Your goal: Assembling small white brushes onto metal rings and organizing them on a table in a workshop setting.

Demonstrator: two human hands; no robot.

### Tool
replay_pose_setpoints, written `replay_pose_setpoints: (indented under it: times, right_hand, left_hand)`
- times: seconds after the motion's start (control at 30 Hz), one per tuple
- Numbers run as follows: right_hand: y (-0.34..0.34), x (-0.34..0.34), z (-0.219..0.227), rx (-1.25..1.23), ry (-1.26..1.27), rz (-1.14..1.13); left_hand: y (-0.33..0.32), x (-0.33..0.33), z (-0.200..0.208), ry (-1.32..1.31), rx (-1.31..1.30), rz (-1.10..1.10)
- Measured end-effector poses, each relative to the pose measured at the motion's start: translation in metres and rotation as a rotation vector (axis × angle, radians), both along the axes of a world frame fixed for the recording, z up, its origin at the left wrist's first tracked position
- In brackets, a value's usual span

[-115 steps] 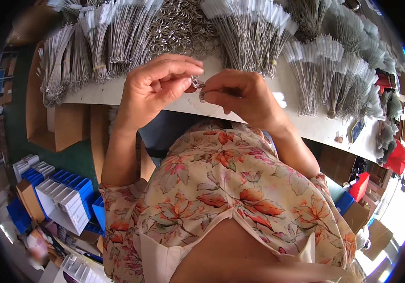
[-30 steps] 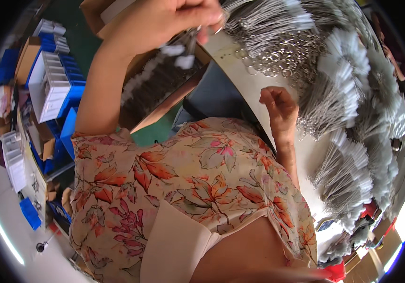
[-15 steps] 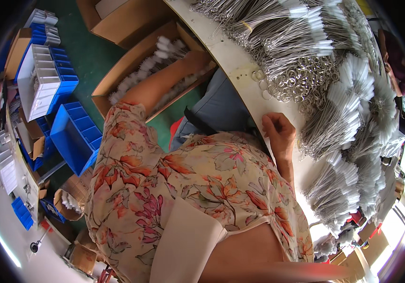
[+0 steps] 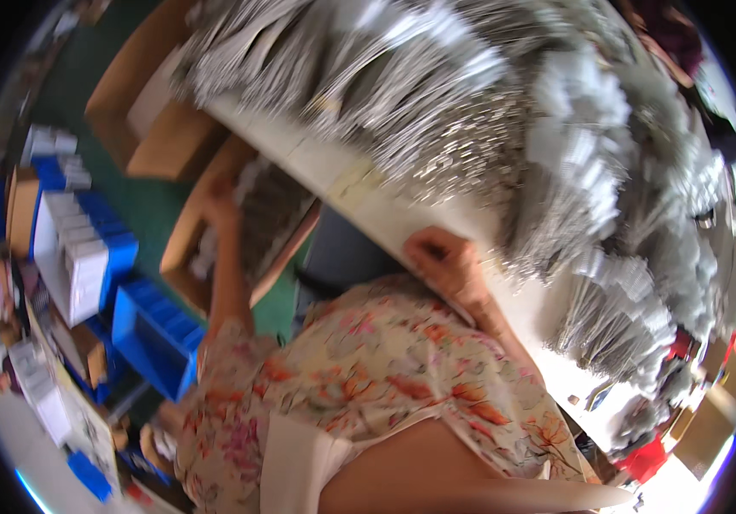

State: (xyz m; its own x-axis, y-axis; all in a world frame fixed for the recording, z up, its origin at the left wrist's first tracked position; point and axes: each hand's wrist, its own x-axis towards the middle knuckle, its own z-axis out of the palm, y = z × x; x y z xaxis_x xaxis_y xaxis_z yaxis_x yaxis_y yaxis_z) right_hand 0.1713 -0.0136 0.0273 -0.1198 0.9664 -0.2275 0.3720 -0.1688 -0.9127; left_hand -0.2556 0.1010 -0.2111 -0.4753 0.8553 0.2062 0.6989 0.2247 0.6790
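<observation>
My left hand [image 4: 221, 204], blurred by motion, reaches down at the side of an open cardboard box [image 4: 181, 231]. White-bristled wire brushes [image 4: 269, 201] lie inside that box; whether my fingers touch any of them is not clear. Resting at the near edge of the pale tabletop [image 4: 334, 167], my right hand [image 4: 447, 264] has its fingers loosely curled inward, and nothing shows in them. Beyond it on the table are big piles of wire brushes [image 4: 471, 128] with ring ends and white bristles, the nearest rings a short way from my right hand.
Another cardboard box [image 4: 167, 141] stands just past the first, against the table's edge. On the left are blue bins [image 4: 158, 338] and white divided trays [image 4: 68, 257] above a green floor [image 4: 85, 111]. A person's sleeve [image 4: 676, 38] shows at the far right.
The view has swung and blurred. My left hand has moved out of the brushes, toward the left side of the box. My right hand stays curled at the table edge.
</observation>
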Motion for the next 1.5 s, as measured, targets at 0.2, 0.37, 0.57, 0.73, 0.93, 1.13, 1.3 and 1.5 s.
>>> replay_pose_setpoints:
  times: [0.2,0.37,0.57,0.73,0.93,1.13,1.3,1.5]
  right_hand:
    - [-0.002,0.03,0.025,-0.153,0.217,0.022]
    - [-0.02,0.083,0.055,0.114,0.232,-0.139]
    - [-0.018,0.176,0.088,0.206,0.064,-0.511]
    - [0.032,0.267,0.095,0.244,-0.364,-0.633]
    - [0.127,0.325,0.064,0.287,-0.421,-0.651]
    - [0.189,0.321,0.058,0.284,-0.654,-0.568]
    - [0.201,0.3,0.053,0.128,-0.839,-0.409]
    - [0.186,0.303,0.087,0.686,-0.365,-0.797]
  left_hand:
    - [0.104,0.178,0.308,-0.284,0.63,-0.48]
    - [0.222,0.322,0.338,-0.059,0.244,-1.111]
    - [0.391,0.396,0.258,0.471,-0.131,-0.828]
    - [0.383,0.427,0.241,0.48,-0.152,-0.901]
    - [0.388,0.416,0.239,0.17,-0.219,-0.889]
    - [0.364,0.411,0.273,-0.557,-0.07,-0.717]
    - [0.306,0.464,0.305,-0.16,0.215,-0.987]
    - [0.297,0.471,0.249,0.483,-0.026,-1.369]
